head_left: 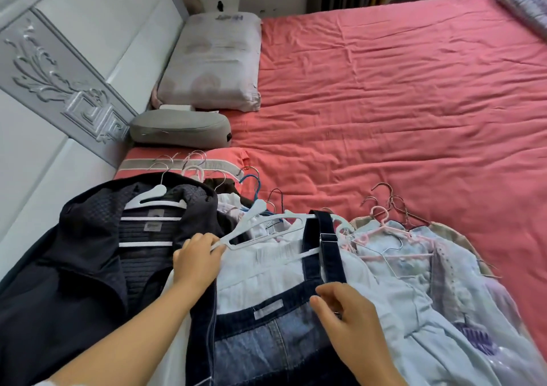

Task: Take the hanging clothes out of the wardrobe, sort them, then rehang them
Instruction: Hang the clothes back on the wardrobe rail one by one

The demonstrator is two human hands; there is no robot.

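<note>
Item: denim pinafore [266,335], on bed [414,104], atop clothes pile. Left grip [196,263] closed round white hanger [266,227] end, steadying it; right grip [340,311] pinches strap [328,246], apparently for sorting.

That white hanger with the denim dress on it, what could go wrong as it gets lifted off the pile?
1. Only one strap of the denim dress visibly loops over the white hanger, so the dress might slide off.
2. The hanger hooks nearby crowd together and could snag.
3. The left hand grips just the hanger's end, so it may tip.
</note>
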